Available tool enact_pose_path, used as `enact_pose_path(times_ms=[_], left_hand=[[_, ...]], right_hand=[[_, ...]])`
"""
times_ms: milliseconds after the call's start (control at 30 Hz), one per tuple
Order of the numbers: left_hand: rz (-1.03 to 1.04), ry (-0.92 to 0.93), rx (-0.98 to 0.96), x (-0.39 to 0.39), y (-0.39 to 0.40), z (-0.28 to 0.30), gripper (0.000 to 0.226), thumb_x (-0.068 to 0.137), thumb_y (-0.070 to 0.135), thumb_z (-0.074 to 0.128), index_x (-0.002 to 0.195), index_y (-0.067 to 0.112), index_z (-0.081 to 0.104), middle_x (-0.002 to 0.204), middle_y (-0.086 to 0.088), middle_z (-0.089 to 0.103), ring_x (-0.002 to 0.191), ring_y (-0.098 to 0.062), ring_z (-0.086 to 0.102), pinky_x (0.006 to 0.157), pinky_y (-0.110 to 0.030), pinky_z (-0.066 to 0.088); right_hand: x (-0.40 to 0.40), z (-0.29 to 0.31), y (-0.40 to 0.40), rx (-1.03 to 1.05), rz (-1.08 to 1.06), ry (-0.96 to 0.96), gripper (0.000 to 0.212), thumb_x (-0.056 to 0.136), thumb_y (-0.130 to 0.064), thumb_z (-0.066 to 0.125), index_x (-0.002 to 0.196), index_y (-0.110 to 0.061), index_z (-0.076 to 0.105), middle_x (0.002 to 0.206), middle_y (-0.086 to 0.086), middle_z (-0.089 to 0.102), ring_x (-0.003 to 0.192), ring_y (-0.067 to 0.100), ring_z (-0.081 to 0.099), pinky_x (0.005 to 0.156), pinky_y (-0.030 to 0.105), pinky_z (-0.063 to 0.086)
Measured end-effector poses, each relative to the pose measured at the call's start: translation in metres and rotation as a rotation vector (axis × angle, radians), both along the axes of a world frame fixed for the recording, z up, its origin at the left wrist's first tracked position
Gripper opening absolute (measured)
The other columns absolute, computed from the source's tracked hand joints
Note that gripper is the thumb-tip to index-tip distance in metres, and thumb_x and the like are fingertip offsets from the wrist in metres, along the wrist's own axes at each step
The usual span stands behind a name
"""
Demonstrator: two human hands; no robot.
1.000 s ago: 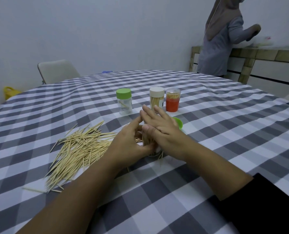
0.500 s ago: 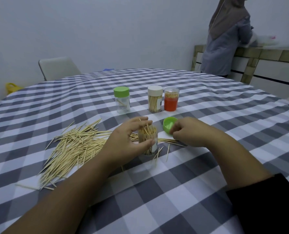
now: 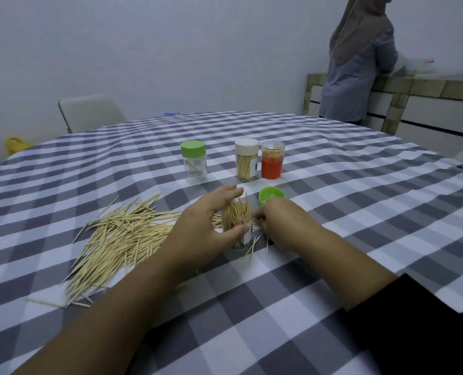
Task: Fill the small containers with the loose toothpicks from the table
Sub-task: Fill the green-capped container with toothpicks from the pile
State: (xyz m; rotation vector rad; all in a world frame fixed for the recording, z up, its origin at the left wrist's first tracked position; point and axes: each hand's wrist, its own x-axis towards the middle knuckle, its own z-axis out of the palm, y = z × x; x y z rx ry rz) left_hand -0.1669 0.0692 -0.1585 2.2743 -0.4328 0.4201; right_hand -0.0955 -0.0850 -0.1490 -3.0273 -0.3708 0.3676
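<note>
Two hands are working at one open clear container (image 3: 237, 228), which is standing upright on the worktop (image 3: 360, 212) near its middle. I am curling my left hand (image 3: 206, 228) round the container wall, thumb in front, to keep it from tipping while toothpicks bristle above its mouth. My right hand (image 3: 276, 220) is sitting just beside it with fingers curled at the sticks; whether it is pinching any, I cannot tell. The loose toothpicks (image 3: 116, 239) are lying in a heap to the left, touching distance from the held container, so refills need a short reach. The green lid (image 3: 271, 200) is lying open-side up just behind my right hand, probably parked for closing. Three capped containers (image 3: 246, 159) are standing farther back, well apart from the heap. I am judging the near checked cloth as free room for both forearms.
</note>
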Motion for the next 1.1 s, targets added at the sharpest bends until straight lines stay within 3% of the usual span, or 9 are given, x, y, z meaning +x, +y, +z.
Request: enact_pose_path(times_ms=[100, 200, 367, 533, 800, 933, 1033, 1100], left_hand=[[-0.030, 0.073, -0.048, 0.002, 0.005, 0.005, 0.076, 0.076, 0.025, 0.078, 0.126, 0.059, 0.032, 0.122, 0.023, 0.054, 0.103, 0.008, 0.057, 0.086, -0.012, 0.049], [-0.017, 0.140, -0.037, 0.005, 0.016, 0.010, 0.092, 0.074, 0.025, 0.079, 0.134, 0.059, 0.019, 0.116, 0.025, 0.052, 0.102, 0.006, 0.058, 0.083, -0.017, 0.052], [0.015, 0.199, 0.012, 0.009, 0.032, 0.016, 0.096, 0.075, 0.023, 0.076, 0.144, 0.049, 0.013, 0.114, 0.023, 0.055, 0.093, 0.015, 0.055, 0.074, -0.008, 0.047], [0.039, 0.197, 0.014, 0.008, 0.032, 0.016, 0.094, 0.076, 0.023, 0.074, 0.146, 0.045, 0.014, 0.111, 0.024, 0.052, 0.092, 0.008, 0.057, 0.079, -0.016, 0.049], [0.074, 0.180, -0.001, 0.011, 0.033, 0.012, 0.096, 0.075, 0.031, 0.076, 0.147, 0.042, 0.014, 0.124, 0.014, 0.053, 0.111, -0.006, 0.053, 0.096, -0.028, 0.048], [0.069, 0.171, -0.065, 0.012, 0.033, 0.008, 0.098, 0.073, 0.032, 0.079, 0.147, 0.041, 0.016, 0.127, 0.011, 0.054, 0.108, -0.007, 0.059, 0.093, -0.031, 0.052], [0.072, 0.160, -0.086, 0.013, 0.032, 0.005, 0.099, 0.072, 0.033, 0.080, 0.148, 0.040, 0.016, 0.129, 0.008, 0.055, 0.112, -0.010, 0.058, 0.094, -0.035, 0.052], [0.071, 0.156, -0.106, 0.013, 0.031, 0.003, 0.100, 0.071, 0.033, 0.081, 0.147, 0.042, 0.017, 0.129, 0.008, 0.056, 0.116, -0.010, 0.056, 0.096, -0.037, 0.051]], right_hand=[[-0.009, -0.006, 0.003, 0.215, 0.071, -0.183, 0.022, 0.092, -0.014, 0.053, 0.113, -0.016, 0.063, 0.113, 0.009, 0.056, 0.097, 0.025, 0.056, 0.079, 0.033, 0.046], [-0.013, -0.015, 0.004, 0.386, 0.148, -0.254, 0.031, 0.094, -0.020, 0.048, 0.123, -0.022, 0.056, 0.118, 0.004, 0.052, 0.107, 0.022, 0.050, 0.088, 0.036, 0.044], [-0.009, -0.020, 0.012, 0.193, 0.271, -0.253, 0.052, 0.097, -0.034, 0.043, 0.146, -0.023, 0.029, 0.144, 0.001, 0.039, 0.129, 0.022, 0.033, 0.104, 0.041, 0.030], [-0.013, -0.020, 0.022, 0.101, 0.375, -0.356, 0.039, 0.091, -0.014, 0.048, 0.130, -0.017, 0.048, 0.127, 0.007, 0.048, 0.117, 0.024, 0.040, 0.096, 0.034, 0.037], [-0.027, -0.008, 0.023, 0.005, 0.237, -0.413, 0.028, 0.094, -0.007, 0.045, 0.121, -0.006, 0.055, 0.119, 0.010, 0.048, 0.112, 0.023, 0.044, 0.076, 0.027, 0.034], [-0.026, -0.005, 0.021, 0.045, 0.142, -0.390, 0.027, 0.094, -0.007, 0.046, 0.119, -0.008, 0.053, 0.117, 0.009, 0.053, 0.106, 0.022, 0.049, 0.075, 0.026, 0.034], [-0.021, 0.001, 0.019, 0.160, -0.008, -0.252, 0.028, 0.090, -0.008, 0.055, 0.118, -0.014, 0.054, 0.106, 0.006, 0.059, 0.090, 0.019, 0.055, 0.074, 0.029, 0.046], [-0.020, 0.003, 0.014, 0.338, -0.065, -0.213, 0.020, 0.095, -0.013, 0.049, 0.113, -0.019, 0.056, 0.100, 0.003, 0.062, 0.085, 0.019, 0.059, 0.069, 0.030, 0.048]])
